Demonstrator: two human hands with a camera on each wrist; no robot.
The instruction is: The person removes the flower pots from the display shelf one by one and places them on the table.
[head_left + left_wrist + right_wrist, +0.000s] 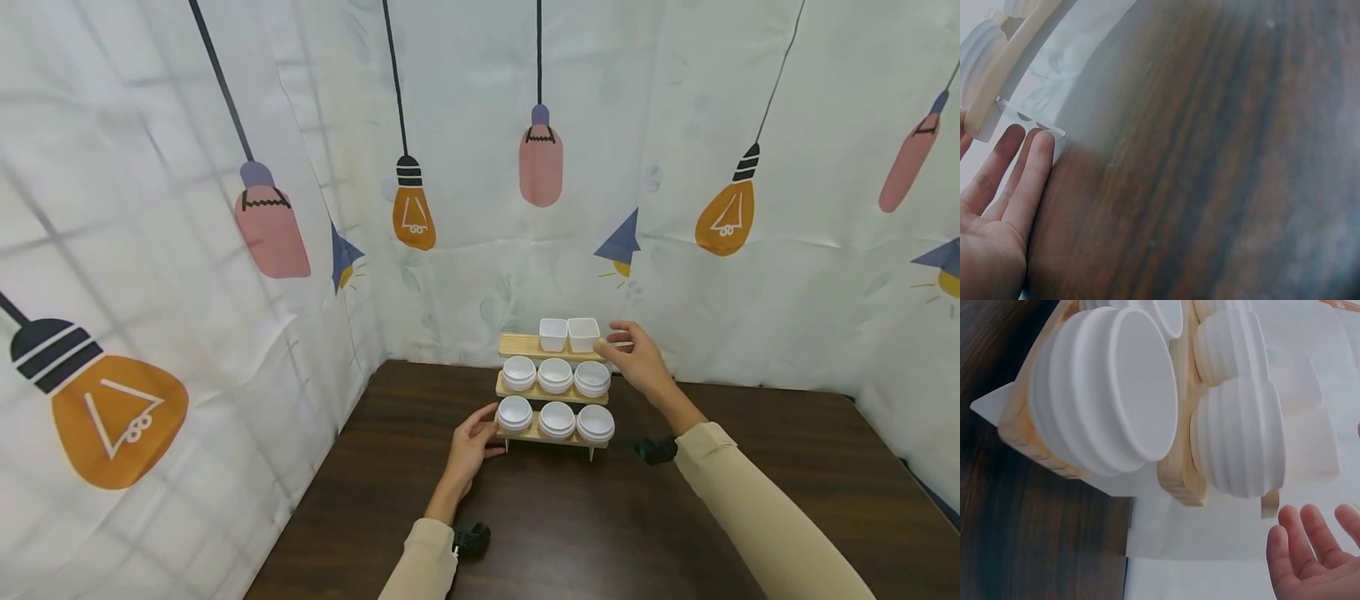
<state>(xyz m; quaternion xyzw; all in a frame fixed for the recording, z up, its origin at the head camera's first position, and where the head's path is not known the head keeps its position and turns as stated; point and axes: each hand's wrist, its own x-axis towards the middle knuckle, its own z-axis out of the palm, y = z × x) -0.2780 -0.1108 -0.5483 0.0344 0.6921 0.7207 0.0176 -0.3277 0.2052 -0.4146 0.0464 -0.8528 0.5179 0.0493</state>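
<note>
A three-tier wooden stand (517, 343) on clear supports holds white bowls. Two square bowls (583, 335) sit on its top board, towards the right; three round bowls (555, 376) line the middle board and three more round bowls (557, 420) the bottom one. My left hand (468, 450) is at the left end of the bottom board, one fingertip against the board's end and its other fingers extended beside a clear leg (1035, 119). Beside the top board's right end, my right hand (637, 358) has its fingers spread and loosely bent, with the thumb near the right square bowl.
The stand is on a dark brown wooden table (720, 500), towards its back edge. A pale cloth (465, 100) printed with hanging lamps covers the walls behind and to the left. Black straps with devices (656, 451) are on both wrists.
</note>
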